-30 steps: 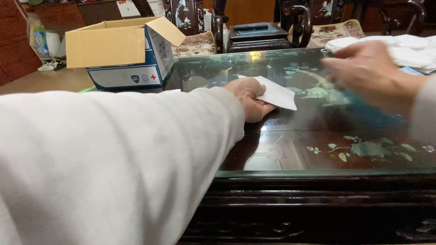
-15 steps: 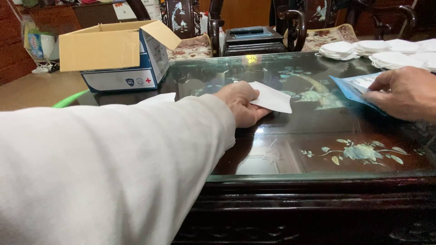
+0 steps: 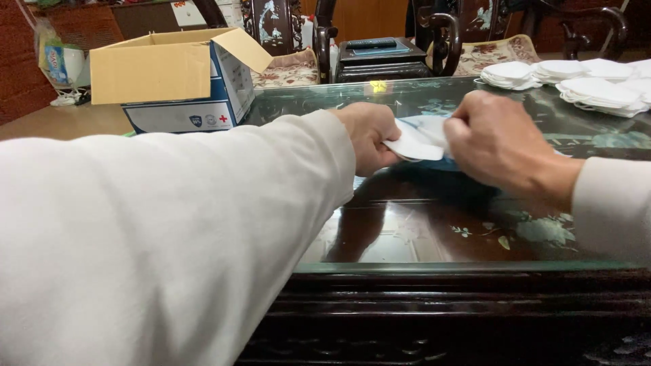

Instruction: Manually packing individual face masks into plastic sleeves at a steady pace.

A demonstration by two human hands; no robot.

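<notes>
The person's left hand (image 3: 369,135) and right hand (image 3: 498,146) meet above the middle of the glass-topped table (image 3: 434,237), both closed on one white folded mask (image 3: 417,141). The left fingers are curled together and pinch the mask's near-left edge; the right hand is bunched into a loose fist, thumb side up, gripping the mask's right end, so the mask spans the short gap between the two hands, lifted a little off the glass. Under the right hand a bluish flat thing shows at the glass, mostly hidden; what it is cannot be told. Both arms wear off-white sleeves (image 3: 169,230), the left one filling the near-left part of the view.

Toward the table's far-left corner stands an open cardboard box (image 3: 169,85) with blue and white printed sides, one flap (image 3: 243,49) raised and tilted to the right. Along the far-right edge lie stacks of white masks (image 3: 576,80), several piles side by side, well apart from the hands. Beyond the far edge sits a dark small side table (image 3: 380,61) with a flat dark object on top, flanked by carved dark wooden chairs (image 3: 488,34) with patterned cushions. The table's dark carved wooden front edge (image 3: 461,312) runs across the bottom of the view.
</notes>
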